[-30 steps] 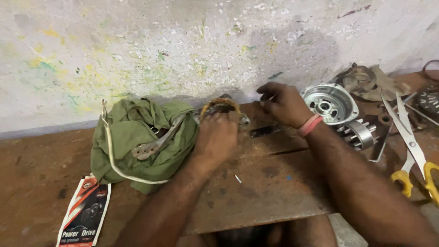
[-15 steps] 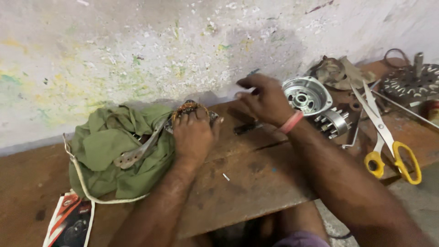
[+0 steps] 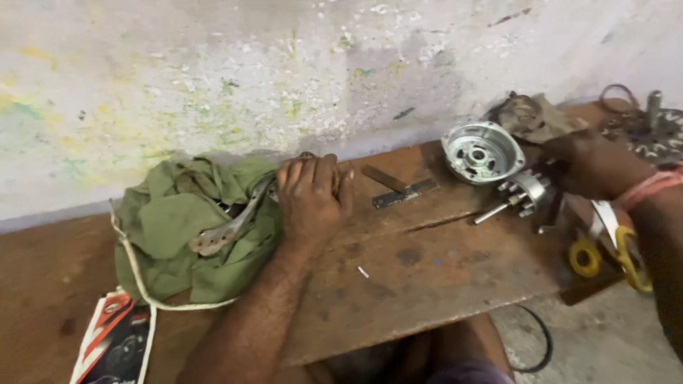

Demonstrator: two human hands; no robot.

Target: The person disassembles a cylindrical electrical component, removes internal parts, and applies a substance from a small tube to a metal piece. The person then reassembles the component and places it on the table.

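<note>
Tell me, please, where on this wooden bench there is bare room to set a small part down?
The widest bare patch of the bench lies between the left hand and the scissors, in front of the flat metal strip. It is crowded at the right hand around the round housing and gear.

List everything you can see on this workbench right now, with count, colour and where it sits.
Wooden bench: one, brown, against the paint-flecked wall.
Cloth bag: one, green with pale cord, left side.
Metal bracket: one, grey, lying on the bag.
Printed packet: one, red, white and black, bottom left.
Flat metal strips: two, dark, bench centre.
Round housing: one, silver, right of centre.
Toothed rotor: one, silver, below the housing.
Scissors: one, yellow handles, right edge.
Left hand: closed over a small part by the bag; part mostly hidden.
Right hand: beside the rotor; grip unclear.
</note>
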